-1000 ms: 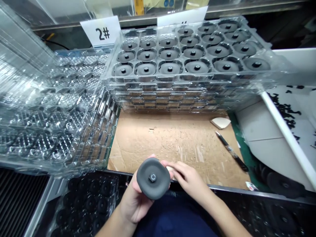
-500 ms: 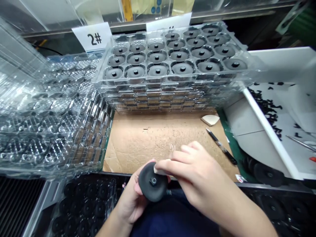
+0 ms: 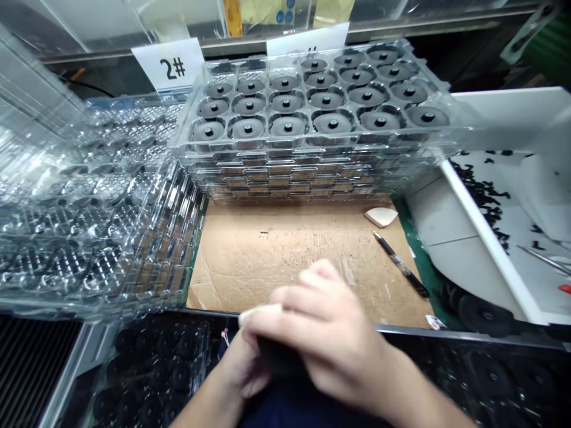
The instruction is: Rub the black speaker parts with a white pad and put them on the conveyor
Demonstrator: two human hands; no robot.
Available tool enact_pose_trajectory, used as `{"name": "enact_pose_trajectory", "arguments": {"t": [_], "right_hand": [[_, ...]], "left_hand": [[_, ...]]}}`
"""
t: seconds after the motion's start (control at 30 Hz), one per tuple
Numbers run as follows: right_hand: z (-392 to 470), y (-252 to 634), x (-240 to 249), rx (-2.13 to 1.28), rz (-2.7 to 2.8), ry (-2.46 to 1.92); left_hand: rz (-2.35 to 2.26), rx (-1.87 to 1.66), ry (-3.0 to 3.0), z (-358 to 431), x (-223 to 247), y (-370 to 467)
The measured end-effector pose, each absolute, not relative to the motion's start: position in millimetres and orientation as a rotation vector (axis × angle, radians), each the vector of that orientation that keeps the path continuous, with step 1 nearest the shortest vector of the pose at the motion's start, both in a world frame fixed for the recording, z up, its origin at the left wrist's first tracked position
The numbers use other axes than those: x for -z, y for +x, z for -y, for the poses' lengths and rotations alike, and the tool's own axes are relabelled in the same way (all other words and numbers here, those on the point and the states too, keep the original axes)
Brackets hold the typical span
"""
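- Since the earlier frame, the right hand [image 3: 330, 333] has moved across the black disc [image 3: 281, 356], toward the left hand [image 3: 245, 362], and now it covers most of this disc.
- In the head view, the disc is low in the middle, just in front of the dark blue clothing; only a dark part of it is seen, and its centre stud is hidden.
- The left hand grasps the disc from its left side; its fingers are mostly hidden.
- The right hand is blurred, with curled fingers, and it pinches a pale piece [image 3: 259, 310], whose exact shape is hard to make out.
- Beyond the hands lies the cardboard [image 3: 285, 255], with a pen [image 3: 401, 264] and a pale wedge [image 3: 381, 216] near its right side.
- Behind it stand the stacked clear trays [image 3: 294, 142]; the top one bears black discs with studs. They partly hide a white sheet [image 3: 307, 41], so its marking is not readable completely; the other sheet [image 3: 172, 62] shows "2#".
- At the right, a white bin [image 3: 486, 232] with small black pieces [image 3: 486, 193] is cut off by the edge, as is a red-ended tool [image 3: 544, 260].
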State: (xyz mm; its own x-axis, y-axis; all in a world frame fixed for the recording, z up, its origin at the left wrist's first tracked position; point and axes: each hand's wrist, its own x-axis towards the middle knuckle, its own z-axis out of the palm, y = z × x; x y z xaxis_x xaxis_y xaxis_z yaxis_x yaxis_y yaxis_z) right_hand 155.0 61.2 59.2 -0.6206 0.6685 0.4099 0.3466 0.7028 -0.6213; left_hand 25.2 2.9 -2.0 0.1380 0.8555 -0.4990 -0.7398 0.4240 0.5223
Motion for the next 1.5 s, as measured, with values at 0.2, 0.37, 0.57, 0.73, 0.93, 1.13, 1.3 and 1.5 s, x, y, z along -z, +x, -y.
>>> {"name": "enact_pose_trajectory", "arguments": {"t": [0.2,0.37,0.57,0.73,0.93,1.13,1.3,1.5], "right_hand": [[-56,185,-3,-0.896,2.026,-1.35],[-29,180,57,-1.105,2.007,-1.44],[-39,175,2,-0.993,1.749,-1.454],[-37,147,-50,-0.876,1.91,-0.982],[-39,132,-49,-1.035,2.051,-1.045],[-26,149,-62,-1.024,2.074,-0.836],[-2,173,-72,-0.826,2.189,-1.152],[6,161,-71,-0.405,2.234,-0.832]], "left_hand": [[-0.642,-1.052,0.065,-10,4,-6],[-0.626,-1.066,0.022,-9,7,-10],[-0.676,-1.093,0.069,-6,9,1],[-0.796,-1.157,0.123,-5,6,9],[-0.93,-1.188,0.161,-4,4,10],[-0.836,-1.181,0.222,7,-10,11],[-0.751,-1.168,0.219,19,-6,15],[-0.752,-1.102,0.191,42,-18,18]]}}
